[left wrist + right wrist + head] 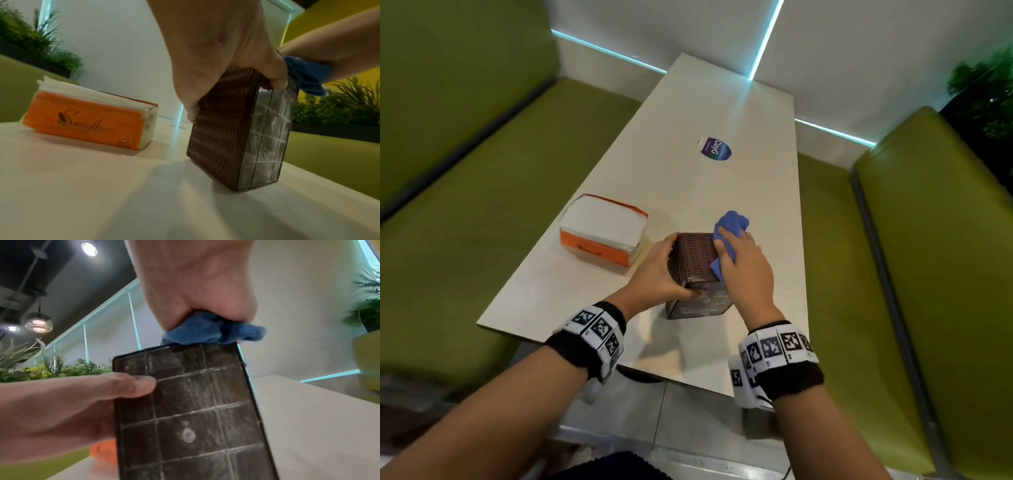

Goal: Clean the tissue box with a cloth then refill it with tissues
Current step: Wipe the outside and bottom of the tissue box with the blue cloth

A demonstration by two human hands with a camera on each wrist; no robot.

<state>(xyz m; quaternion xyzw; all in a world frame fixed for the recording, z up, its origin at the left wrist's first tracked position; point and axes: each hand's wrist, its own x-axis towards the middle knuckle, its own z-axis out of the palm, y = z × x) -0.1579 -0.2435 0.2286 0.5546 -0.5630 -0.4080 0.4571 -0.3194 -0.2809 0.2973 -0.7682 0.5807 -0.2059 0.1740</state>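
Observation:
A dark brown woven-pattern tissue box [697, 270] stands on end on the white table [739, 192], its dusty gridded base [191, 418] facing me. My left hand [659, 270] grips the box from the left, thumb on the base [131, 386]. My right hand [743, 263] holds a crumpled blue cloth [729, 229] and presses it on the box's upper right side [306, 78]. An orange pack of white tissues [602, 233] lies on the table to the left [86, 118].
Green padded benches [482, 164] run along both sides of the table, the right one [914, 240] close to my arm. A round blue sticker [715, 149] is on the tabletop farther back. Plants [30, 40] stand behind the seats.

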